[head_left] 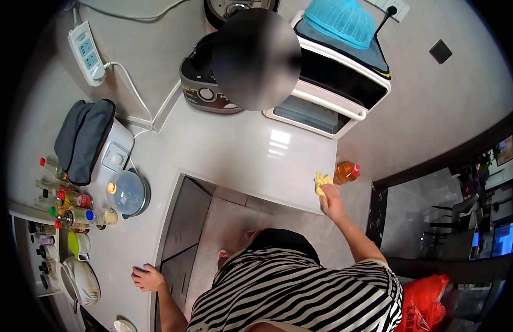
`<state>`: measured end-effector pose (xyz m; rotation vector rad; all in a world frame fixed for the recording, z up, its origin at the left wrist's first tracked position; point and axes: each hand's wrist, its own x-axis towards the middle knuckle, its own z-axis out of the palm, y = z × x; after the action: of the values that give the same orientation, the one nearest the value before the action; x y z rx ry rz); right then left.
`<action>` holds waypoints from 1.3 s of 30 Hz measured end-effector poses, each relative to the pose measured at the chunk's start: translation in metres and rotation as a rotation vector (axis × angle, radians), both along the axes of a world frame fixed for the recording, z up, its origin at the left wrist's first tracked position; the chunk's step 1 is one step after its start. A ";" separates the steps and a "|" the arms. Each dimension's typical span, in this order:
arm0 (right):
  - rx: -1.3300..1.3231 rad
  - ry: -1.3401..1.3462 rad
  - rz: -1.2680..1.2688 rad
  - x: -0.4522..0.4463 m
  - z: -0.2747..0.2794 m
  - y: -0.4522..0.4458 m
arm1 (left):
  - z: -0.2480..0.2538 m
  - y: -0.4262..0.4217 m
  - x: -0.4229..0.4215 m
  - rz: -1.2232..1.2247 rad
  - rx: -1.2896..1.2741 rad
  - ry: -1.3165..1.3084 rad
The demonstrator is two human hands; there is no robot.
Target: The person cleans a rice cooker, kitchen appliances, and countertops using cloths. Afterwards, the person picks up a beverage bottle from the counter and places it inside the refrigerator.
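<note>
My right hand [332, 202] is closed on a yellow cloth [321, 181] at the right end of the white counter [240, 144]. Just past that end, close to the cloth, is a bottle of amber liquid [345, 173] with a red cap; what it stands on is unclear. My left hand [149, 278] rests on the left stretch of the counter near its front edge, fingers apart and nothing in them. The nearest thing beyond it is a white pot [86, 282] with a handle, standing farther left.
A white oven [350, 91] carries a blue basket [342, 22]. Beside it stands a grey cooker [209, 91], partly behind a blurred disc. A lidded pot [125, 193], a cloth-covered appliance [115, 149] and several seasoning bottles [74, 199] line the left counter. A red bag [425, 304] is behind me.
</note>
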<state>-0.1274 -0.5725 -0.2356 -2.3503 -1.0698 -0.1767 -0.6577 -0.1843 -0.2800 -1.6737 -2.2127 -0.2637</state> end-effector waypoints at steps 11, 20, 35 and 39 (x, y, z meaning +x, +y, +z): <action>0.555 -0.872 -0.157 0.124 0.218 0.152 | 0.001 0.001 0.003 0.041 -0.013 0.027; 0.228 -0.973 -0.246 0.159 0.185 0.135 | 0.001 -0.002 0.002 0.013 0.035 0.012; 0.322 -0.814 -0.078 0.154 0.200 0.151 | 0.001 -0.003 0.003 -0.003 0.035 -0.002; 0.458 -0.456 -0.190 0.123 0.175 0.112 | 0.001 -0.001 0.001 0.015 -0.004 -0.008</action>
<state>-0.0044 -0.4603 -0.0605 -2.0259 -0.8767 -0.9597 -0.6562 -0.1852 -0.2789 -1.6607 -2.2322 -0.2631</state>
